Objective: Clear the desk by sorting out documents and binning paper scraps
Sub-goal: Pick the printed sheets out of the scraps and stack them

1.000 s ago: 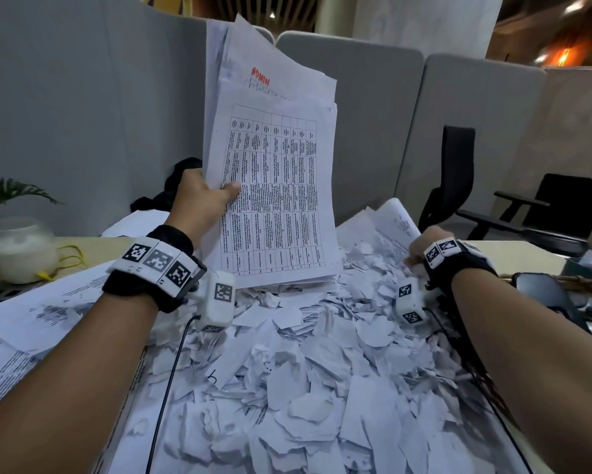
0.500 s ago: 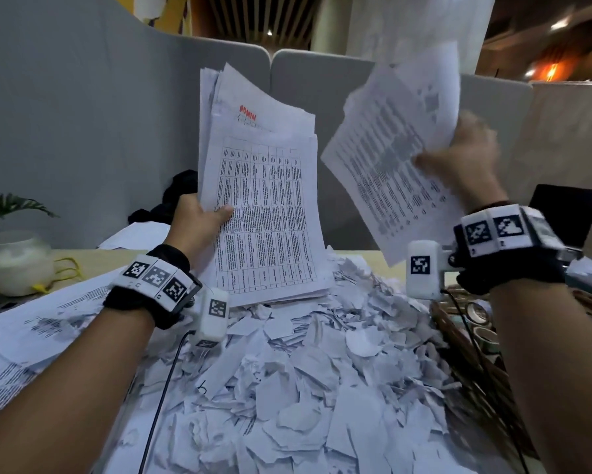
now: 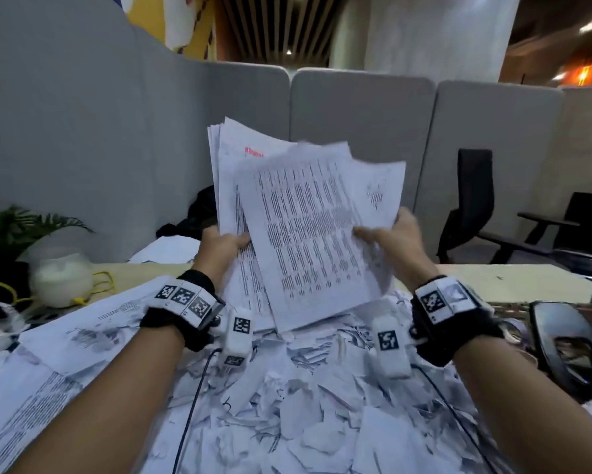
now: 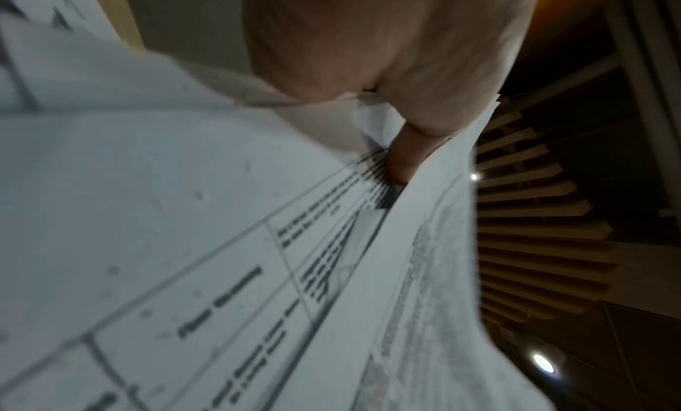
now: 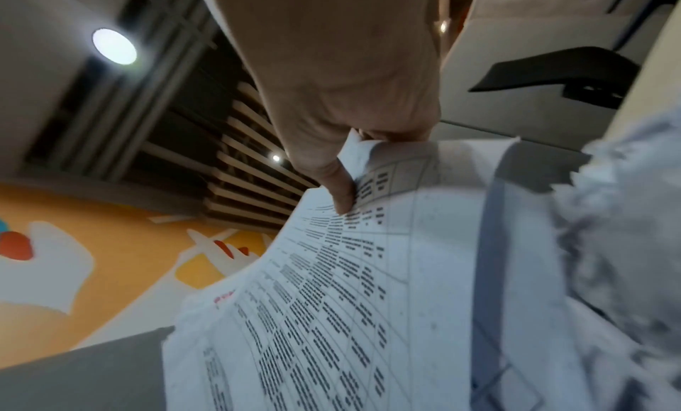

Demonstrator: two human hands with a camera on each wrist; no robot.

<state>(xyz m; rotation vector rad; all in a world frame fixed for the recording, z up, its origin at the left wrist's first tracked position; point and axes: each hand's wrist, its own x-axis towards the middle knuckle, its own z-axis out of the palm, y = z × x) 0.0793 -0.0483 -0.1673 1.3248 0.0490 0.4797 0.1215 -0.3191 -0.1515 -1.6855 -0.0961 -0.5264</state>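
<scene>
A stack of printed documents stands upright above the desk, and my left hand grips its left edge, thumb on the front. My right hand pinches a printed sheet with a table by its right edge and holds it against the front of the stack. In the right wrist view the thumb presses that sheet. A big heap of torn paper scraps covers the desk below both hands.
More printed sheets lie flat at the left. A white pot with a plant sits at the far left beside yellow cable. A wicker basket and a black device are at the right. Grey partitions stand behind; black chairs beyond.
My right hand took a sheet from the scrap heap at the right, lifted it high, then brought it left and down onto the front of the stack. The left hand kept hold of the stack.
</scene>
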